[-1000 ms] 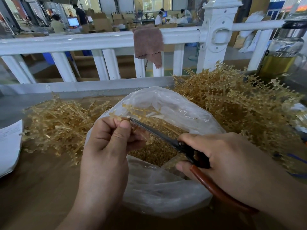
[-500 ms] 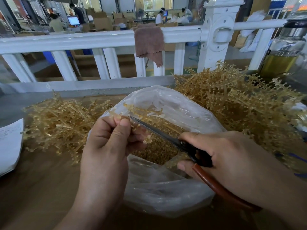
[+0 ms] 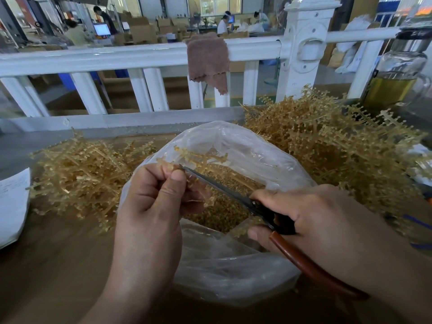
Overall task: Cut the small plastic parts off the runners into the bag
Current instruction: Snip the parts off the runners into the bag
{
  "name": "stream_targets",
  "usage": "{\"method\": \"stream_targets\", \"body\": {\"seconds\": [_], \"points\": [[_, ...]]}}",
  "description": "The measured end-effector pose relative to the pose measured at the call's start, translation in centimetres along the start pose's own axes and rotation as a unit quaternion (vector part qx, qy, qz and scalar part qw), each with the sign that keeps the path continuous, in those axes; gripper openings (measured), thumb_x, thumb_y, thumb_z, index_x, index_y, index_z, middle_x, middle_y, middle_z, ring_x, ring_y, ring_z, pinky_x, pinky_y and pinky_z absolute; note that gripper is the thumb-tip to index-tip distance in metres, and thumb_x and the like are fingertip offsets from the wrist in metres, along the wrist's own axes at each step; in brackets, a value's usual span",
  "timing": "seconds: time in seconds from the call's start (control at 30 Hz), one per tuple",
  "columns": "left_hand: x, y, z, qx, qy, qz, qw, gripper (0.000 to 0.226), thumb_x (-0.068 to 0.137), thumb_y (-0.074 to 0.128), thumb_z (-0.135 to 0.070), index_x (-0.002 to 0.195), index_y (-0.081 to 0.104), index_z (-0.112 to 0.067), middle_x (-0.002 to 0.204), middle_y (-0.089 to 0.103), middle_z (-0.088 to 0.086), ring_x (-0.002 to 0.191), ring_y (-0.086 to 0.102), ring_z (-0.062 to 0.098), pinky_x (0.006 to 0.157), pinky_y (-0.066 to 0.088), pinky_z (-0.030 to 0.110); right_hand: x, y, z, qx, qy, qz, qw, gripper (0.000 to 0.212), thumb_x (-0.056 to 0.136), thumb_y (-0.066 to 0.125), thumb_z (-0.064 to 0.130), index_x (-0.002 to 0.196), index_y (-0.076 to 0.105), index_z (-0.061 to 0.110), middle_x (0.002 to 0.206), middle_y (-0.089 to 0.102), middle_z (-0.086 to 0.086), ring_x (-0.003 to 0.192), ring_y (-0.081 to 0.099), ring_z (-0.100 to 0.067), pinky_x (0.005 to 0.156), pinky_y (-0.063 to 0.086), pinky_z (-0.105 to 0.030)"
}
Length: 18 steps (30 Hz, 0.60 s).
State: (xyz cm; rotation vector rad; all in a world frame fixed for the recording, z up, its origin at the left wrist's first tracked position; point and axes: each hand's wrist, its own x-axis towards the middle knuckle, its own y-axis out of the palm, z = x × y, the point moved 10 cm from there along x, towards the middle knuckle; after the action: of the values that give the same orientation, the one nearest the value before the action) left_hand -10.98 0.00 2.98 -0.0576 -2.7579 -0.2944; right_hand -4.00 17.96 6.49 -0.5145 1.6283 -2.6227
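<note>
A: Hands?
B: We record the left hand pinching a runner above the open bag, near centre; the right hand grasps scissors, tips at that runner.

The left hand's thumb and fingers cover the end of the runner they pinch, so just where the tip of the scissors meets it cannot be made out. The right hand hides the pivot and most of both handles. The cut parts in the bag are too small to tell apart. The sheet of paper is cut off at the left edge, its writing unreadable; the bottle and the heap of runners run off the right.
</note>
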Motion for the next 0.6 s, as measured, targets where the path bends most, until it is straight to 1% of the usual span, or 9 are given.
{"method": "stream_targets", "body": {"seconds": [0.07, 0.1, 0.17, 0.23, 0.33, 0.43, 0.5, 0.57, 0.6], "points": [[0.01, 0.14, -0.09, -0.002, 0.001, 0.002, 1.0, 0.02, 0.094, 0.057, -0.03, 0.077, 0.064, -0.037, 0.078, 0.074, 0.001, 0.073, 0.073, 0.015, 0.063, 0.057, 0.024, 0.02, -0.02, 0.08, 0.008, 0.002, -0.002, 1.0, 0.057, 0.077, 0.048, 0.065, 0.116, 0.07, 0.03, 0.071, 0.068, 0.015, 0.068, 0.063, -0.002, 0.067, 0.05, -0.018], [0.0, 0.19, -0.13, -0.003, 0.001, 0.003, 1.0, 0.02, 0.094, 0.057, -0.03, 0.077, 0.064, -0.037, 0.077, 0.073, 0.0, 0.073, 0.072, 0.014, 0.063, 0.057, 0.024, 0.0, 0.01, 0.09, 0.011, 0.004, 0.0, 1.0, 0.056, 0.077, 0.048, 0.065, 0.116, 0.07, 0.03, 0.069, 0.068, 0.014, 0.067, 0.063, -0.003, 0.066, 0.05, -0.018], [-0.01, 0.27, -0.18, -0.003, 0.001, 0.003, 1.0, 0.021, 0.094, 0.056, -0.029, 0.076, 0.064, -0.036, 0.075, 0.073, -0.001, 0.072, 0.071, 0.013, 0.063, 0.056, 0.024, -0.04, -0.02, 0.1, 0.011, 0.005, 0.0, 1.0, 0.054, 0.078, 0.049, 0.063, 0.115, 0.071, 0.03, 0.067, 0.067, 0.014, 0.068, 0.063, -0.003, 0.064, 0.05, -0.016], [-0.03, 0.34, -0.29, -0.006, 0.0, 0.004, 1.0, 0.021, 0.094, 0.056, -0.028, 0.075, 0.063, -0.036, 0.075, 0.072, -0.001, 0.072, 0.07, 0.014, 0.064, 0.056, 0.024, -0.03, -0.05, 0.16, 0.003, 0.01, 0.002, 1.0, 0.054, 0.078, 0.047, 0.062, 0.115, 0.07, 0.03, 0.069, 0.068, 0.012, 0.066, 0.064, -0.003, 0.066, 0.051, -0.018], [-0.08, 0.38, -0.35, -0.01, -0.003, 0.007, 1.0, 0.022, 0.096, 0.056, -0.026, 0.076, 0.062, -0.032, 0.075, 0.072, 0.001, 0.074, 0.07, 0.017, 0.065, 0.057, 0.025, -0.11, -0.1, 0.31, -0.008, 0.011, -0.006, 1.0, 0.053, 0.079, 0.045, 0.061, 0.111, 0.072, 0.028, 0.067, 0.066, 0.012, 0.061, 0.062, -0.004, 0.069, 0.051, -0.02], [-0.15, 0.4, -0.35, -0.006, -0.004, 0.008, 1.0, 0.03, 0.104, 0.054, -0.019, 0.077, 0.062, -0.032, 0.073, 0.071, -0.002, 0.073, 0.069, 0.013, 0.066, 0.056, 0.023, -0.09, -0.14, 0.45, -0.008, 0.017, -0.003, 1.0, 0.052, 0.079, 0.046, 0.06, 0.11, 0.073, 0.028, 0.068, 0.067, 0.011, 0.06, 0.063, -0.005, 0.064, 0.052, -0.023], [-0.22, 0.37, -0.35, 0.001, -0.003, 0.006, 1.0, 0.038, 0.106, 0.051, -0.015, 0.075, 0.062, -0.034, 0.072, 0.07, -0.003, 0.072, 0.068, 0.011, 0.066, 0.056, 0.023, -0.07, 0.04, 0.53, -0.01, 0.019, 0.009, 1.0, 0.053, 0.079, 0.045, 0.06, 0.111, 0.072, 0.028, 0.069, 0.068, 0.012, 0.06, 0.062, -0.004, 0.063, 0.052, -0.022], [-0.21, 0.32, -0.33, 0.001, -0.003, 0.004, 1.0, 0.038, 0.105, 0.052, -0.016, 0.074, 0.064, -0.034, 0.073, 0.071, -0.001, 0.073, 0.069, 0.012, 0.066, 0.056, 0.022, -0.05, 0.08, 0.62, -0.015, 0.015, 0.011, 1.0, 0.052, 0.079, 0.046, 0.06, 0.11, 0.073, 0.028, 0.066, 0.066, 0.014, 0.057, 0.061, -0.001, 0.061, 0.052, -0.018], [-0.2, 0.34, -0.31, -0.002, -0.005, 0.004, 1.0, 0.034, 0.103, 0.055, -0.019, 0.074, 0.064, -0.034, 0.074, 0.072, 0.0, 0.074, 0.07, 0.013, 0.066, 0.056, 0.022, -0.05, 0.04, 0.59, -0.015, 0.016, 0.007, 1.0, 0.052, 0.079, 0.047, 0.06, 0.109, 0.073, 0.028, 0.064, 0.065, 0.014, 0.055, 0.06, -0.001, 0.059, 0.052, -0.018]]}}
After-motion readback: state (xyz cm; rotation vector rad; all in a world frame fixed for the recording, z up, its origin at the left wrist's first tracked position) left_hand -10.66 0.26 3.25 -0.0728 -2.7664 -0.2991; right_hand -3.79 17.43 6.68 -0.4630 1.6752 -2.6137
